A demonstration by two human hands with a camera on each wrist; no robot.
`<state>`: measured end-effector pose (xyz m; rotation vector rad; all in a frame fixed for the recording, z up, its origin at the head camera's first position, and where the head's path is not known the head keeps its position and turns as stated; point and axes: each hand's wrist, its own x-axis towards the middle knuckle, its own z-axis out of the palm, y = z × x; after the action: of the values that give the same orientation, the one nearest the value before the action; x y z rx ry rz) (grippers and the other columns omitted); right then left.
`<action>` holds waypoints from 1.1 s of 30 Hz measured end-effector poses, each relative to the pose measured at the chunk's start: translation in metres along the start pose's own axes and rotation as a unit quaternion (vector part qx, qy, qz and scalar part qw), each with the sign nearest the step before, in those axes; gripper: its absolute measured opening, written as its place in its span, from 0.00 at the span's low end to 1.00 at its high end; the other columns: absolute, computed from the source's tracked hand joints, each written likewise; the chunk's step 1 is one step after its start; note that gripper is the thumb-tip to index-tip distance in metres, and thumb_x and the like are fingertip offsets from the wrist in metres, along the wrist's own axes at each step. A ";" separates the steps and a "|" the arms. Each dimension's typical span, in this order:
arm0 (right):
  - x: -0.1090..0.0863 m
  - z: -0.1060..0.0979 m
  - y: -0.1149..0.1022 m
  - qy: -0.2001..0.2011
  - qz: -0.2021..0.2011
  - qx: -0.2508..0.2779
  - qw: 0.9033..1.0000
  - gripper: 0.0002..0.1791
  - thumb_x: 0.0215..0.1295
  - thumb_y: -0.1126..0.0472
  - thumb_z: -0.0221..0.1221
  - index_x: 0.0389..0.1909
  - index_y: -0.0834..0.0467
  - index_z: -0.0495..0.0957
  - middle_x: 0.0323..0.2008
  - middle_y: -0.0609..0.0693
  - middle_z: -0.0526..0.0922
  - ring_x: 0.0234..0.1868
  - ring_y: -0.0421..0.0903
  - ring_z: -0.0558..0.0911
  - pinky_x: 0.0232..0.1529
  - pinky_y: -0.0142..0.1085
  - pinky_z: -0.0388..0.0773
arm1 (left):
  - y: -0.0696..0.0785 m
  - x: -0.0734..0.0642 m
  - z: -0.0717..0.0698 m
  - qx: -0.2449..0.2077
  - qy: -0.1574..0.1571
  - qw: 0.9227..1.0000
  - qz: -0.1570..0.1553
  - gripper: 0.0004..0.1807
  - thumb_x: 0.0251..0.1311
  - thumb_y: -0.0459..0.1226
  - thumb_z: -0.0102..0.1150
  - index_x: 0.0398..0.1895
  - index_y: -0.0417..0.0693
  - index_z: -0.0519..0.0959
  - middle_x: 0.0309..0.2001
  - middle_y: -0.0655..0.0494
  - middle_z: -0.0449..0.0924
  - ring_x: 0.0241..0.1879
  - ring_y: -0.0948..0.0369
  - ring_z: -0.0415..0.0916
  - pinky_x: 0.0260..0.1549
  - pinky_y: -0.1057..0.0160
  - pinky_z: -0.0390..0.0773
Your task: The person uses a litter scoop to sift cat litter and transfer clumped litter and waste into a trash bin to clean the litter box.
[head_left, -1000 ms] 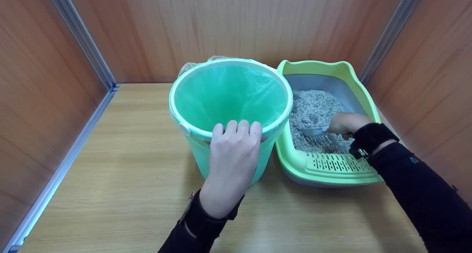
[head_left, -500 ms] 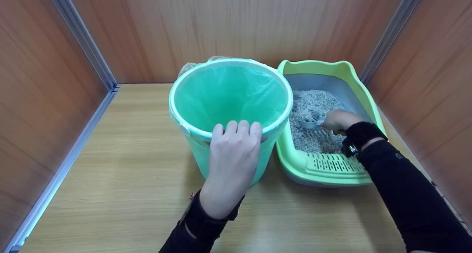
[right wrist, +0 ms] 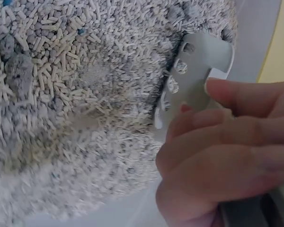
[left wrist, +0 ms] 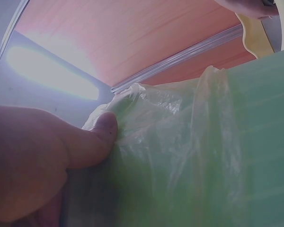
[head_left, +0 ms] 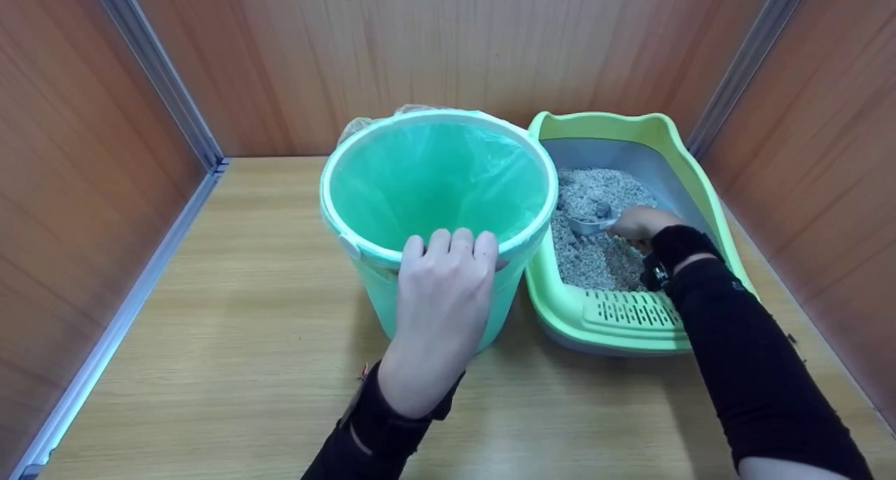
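My left hand [head_left: 444, 291] grips the near rim of a green trash bin [head_left: 378, 291], its fingers curled over the edge. In the left wrist view the thumb [left wrist: 97, 139] presses the clear bag liner [left wrist: 175, 137] against the bin's outside. To the right stands a litter box [head_left: 560, 301] with a light green rim and grey litter [head_left: 595, 189]. My right hand [head_left: 642, 224] holds a grey litter scoop [head_left: 586, 226] by its handle, partly hidden by the fingers. The slotted scoop blade [right wrist: 201, 59] lies in the litter, beside darker clumps [right wrist: 19, 73].
Wood-grain panels [head_left: 434, 39] stand at the back and both sides, joined by metal strips [head_left: 161, 81]. The bin and litter box stand side by side on a wooden floor [head_left: 231, 326]. A perforated ledge [head_left: 630, 308] forms the box's near end.
My right hand has moved forward and slightly left, carrying the scoop farther back through the litter. My left hand has stayed on the bin rim.
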<state>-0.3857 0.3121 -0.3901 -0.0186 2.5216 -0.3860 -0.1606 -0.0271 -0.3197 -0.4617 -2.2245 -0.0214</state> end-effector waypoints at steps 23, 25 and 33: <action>0.017 0.029 0.014 0.030 -0.033 0.223 0.974 0.23 0.85 0.48 0.48 0.27 0.55 0.70 0.13 0.40 0.65 0.12 0.35 0.62 0.18 0.31 0.64 | -0.006 -0.001 -0.001 -0.008 0.004 1.000 -0.006 0.22 0.70 0.45 0.69 0.23 0.48 0.70 0.18 0.54 0.66 0.20 0.54 0.66 0.25 0.59 0.64; 0.017 0.029 0.017 0.041 -0.030 0.204 0.978 0.24 0.86 0.47 0.46 0.27 0.55 0.70 0.13 0.41 0.64 0.11 0.35 0.61 0.18 0.31 0.64 | -0.005 -0.001 0.000 -0.010 0.001 1.000 -0.005 0.22 0.70 0.45 0.69 0.23 0.48 0.70 0.18 0.54 0.66 0.20 0.55 0.66 0.25 0.59 0.64; 0.015 0.031 0.028 0.077 -0.022 0.197 0.977 0.25 0.86 0.45 0.41 0.47 0.65 0.69 0.14 0.42 0.62 0.11 0.37 0.60 0.16 0.33 0.63 | -0.001 0.000 0.001 -0.008 0.000 1.000 0.002 0.22 0.70 0.44 0.69 0.22 0.49 0.69 0.18 0.55 0.63 0.20 0.55 0.65 0.24 0.58 0.63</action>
<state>-0.3785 0.3292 -0.4306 0.1148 2.5523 -0.9311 -0.1614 -0.0281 -0.3205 -0.4753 -2.2249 -0.0374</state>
